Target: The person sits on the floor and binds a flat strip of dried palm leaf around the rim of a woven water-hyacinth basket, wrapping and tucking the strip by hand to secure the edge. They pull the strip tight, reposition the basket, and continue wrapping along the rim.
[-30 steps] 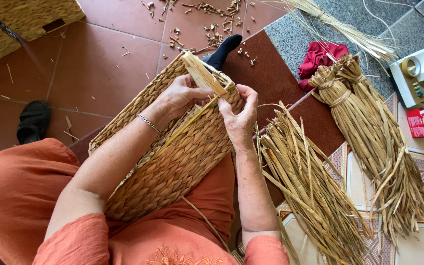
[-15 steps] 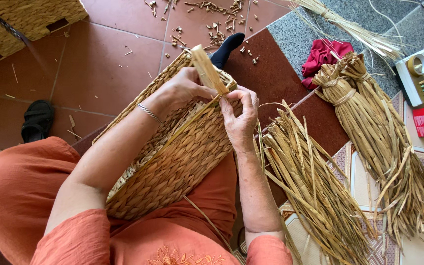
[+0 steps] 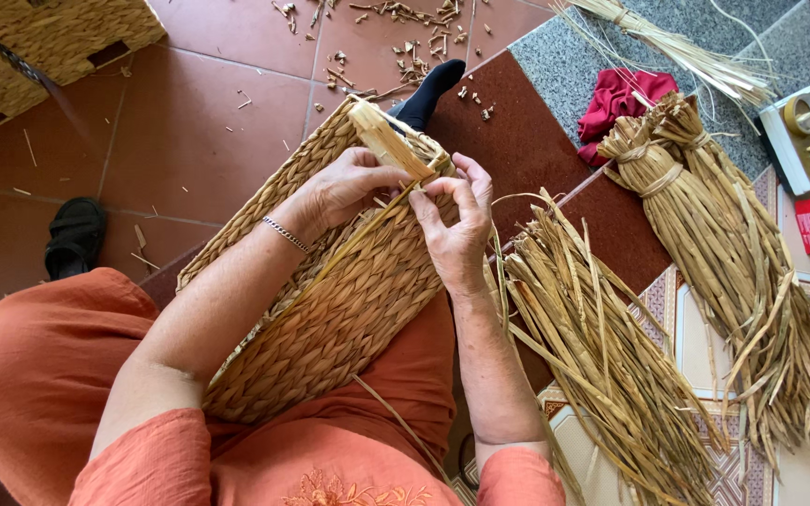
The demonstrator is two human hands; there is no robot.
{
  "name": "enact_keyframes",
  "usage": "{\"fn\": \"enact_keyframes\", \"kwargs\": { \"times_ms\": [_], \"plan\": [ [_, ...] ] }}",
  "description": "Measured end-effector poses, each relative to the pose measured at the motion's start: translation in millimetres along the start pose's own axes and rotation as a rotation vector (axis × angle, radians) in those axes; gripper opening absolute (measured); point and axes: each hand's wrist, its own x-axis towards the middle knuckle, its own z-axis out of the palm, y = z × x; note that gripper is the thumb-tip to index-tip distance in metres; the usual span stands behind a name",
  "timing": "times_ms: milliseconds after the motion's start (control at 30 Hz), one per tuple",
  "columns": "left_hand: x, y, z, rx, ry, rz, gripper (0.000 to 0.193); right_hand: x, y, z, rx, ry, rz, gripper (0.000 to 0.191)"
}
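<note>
While both hands' fingers [image 3: 442, 187] pinch a straw strand [image 3: 382, 220] on the woven basket [image 3: 330, 309] (lap-held), loose straw bundle [image 3: 592, 356] alongside, tied sheaf [image 3: 733, 253] beyond

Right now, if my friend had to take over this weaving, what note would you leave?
Left hand rests on the woven basket rim, pressing the pale strand at the far end.
Right hand pinches that strand in a tight grip.
Basket lies across the lap, sides woven; the rim end looks unfinished.
Loose dried stalks lie right of the lap, a tied bundle beyond.
</note>
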Motion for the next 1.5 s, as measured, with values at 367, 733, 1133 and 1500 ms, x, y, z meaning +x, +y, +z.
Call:
{"fn": "enact_keyframes", "kwargs": {
  "times_ms": [367, 733, 1133, 1500],
  "plan": [
    [1.0, -0.2, -1.9, -0.052, -0.073, -0.023, 0.028, -36.5, 13.4, -21.0, -0.327, 0.005, -0.309, 0.011],
    [4.2, -6.3, -8.2, -0.116, -0.104, 0.005, 0.033, -136.3, 33.4, -64.4, -0.274, -0.507, -0.033, 0.005],
    [0.9, -20.2, 7.7, 0.3, 0.046, 0.167, 0.022, -105.7, -2.3, -85.7, 0.145, -0.608, -0.089, 0.029],
    [-2.2, -36.4, 15.0, 0.692, 0.191, 0.476, 0.015, -73.3, 34.0, -16.4, 0.231, -0.241, 0.205, 0.043]
  ]
}}
